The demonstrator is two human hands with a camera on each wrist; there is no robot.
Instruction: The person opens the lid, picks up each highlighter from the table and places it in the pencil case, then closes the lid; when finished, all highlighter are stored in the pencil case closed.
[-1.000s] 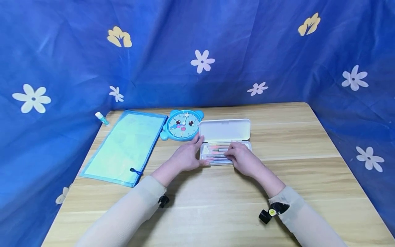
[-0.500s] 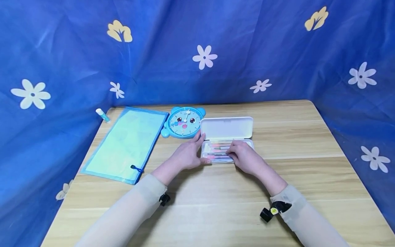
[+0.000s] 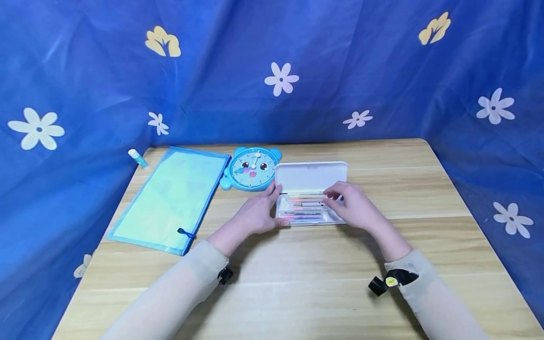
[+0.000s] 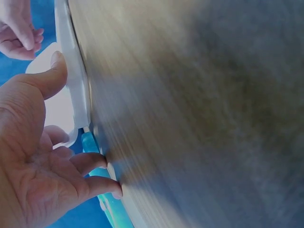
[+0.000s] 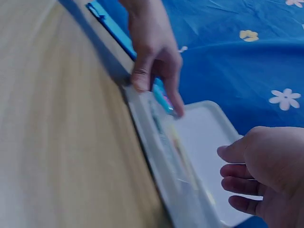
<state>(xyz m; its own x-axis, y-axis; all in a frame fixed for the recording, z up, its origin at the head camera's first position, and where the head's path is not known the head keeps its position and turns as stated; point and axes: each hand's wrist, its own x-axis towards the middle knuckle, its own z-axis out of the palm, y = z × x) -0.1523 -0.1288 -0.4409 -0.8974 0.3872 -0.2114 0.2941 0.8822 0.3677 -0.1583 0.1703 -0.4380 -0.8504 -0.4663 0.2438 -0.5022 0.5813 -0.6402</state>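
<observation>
A white pencil case (image 3: 311,177) stands with its lid raised, and several pens (image 3: 302,216) lie in its tray. My left hand (image 3: 257,213) holds the case's left end, thumb at the front corner and forefinger near the hinge. In the left wrist view its other fingertips (image 4: 115,191) reach down to the table beside the case. Over the right part of the tray is my right hand (image 3: 354,206), its fingers loosely bent. The right wrist view shows nothing between its thumb and fingers (image 5: 242,185), with the raised lid behind them.
A blue toy clock (image 3: 253,169) with a cartoon face lies just behind my left hand. Left of it is a blue-edged zip folder (image 3: 170,198), and a glue stick (image 3: 138,158) is at the table's back left corner. A blue flowered cloth (image 3: 221,71) hangs behind the table.
My right hand has let go of the pens, moved right and risen from the tray, with its fingers now parted. My left hand stays on the case.
</observation>
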